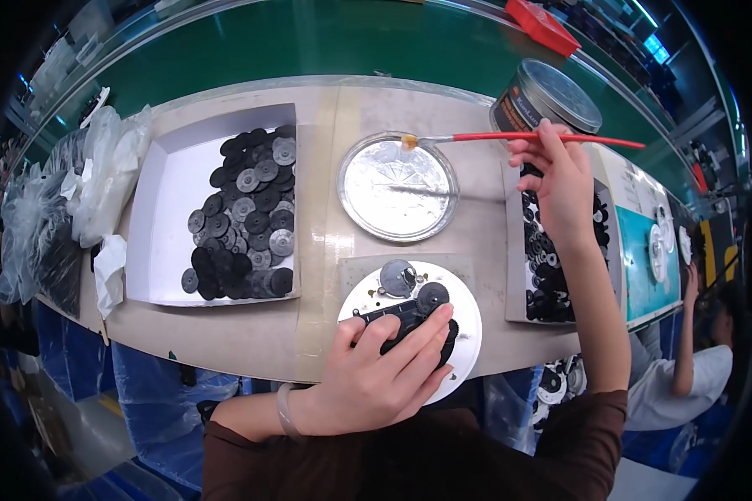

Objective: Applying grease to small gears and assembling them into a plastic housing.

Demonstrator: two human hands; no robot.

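My right hand (551, 179) is raised over the table, its fingers pinching the red handle of a paintbrush (493, 136). The brush lies nearly level, its yellowish bristles over the far rim of a shallow round clear dish (397, 185) with a shiny bottom. Nearer to me, my left hand (388, 367) is closed over a long black plastic housing (393, 321) on a round white plate (468, 334). A fingertip touches a small dark gear (432, 296) at the housing's far end. Beside it on the plate is a grey round gear (398, 278).
On the left, a white box (160, 209) holds many black and grey gears (255, 217). A box of small black and white parts (547, 259) stands right, partly behind my forearm. A can (551, 96) stands at the back right. Plastic bags (109, 175) lie far left; another person (685, 376) sits right.
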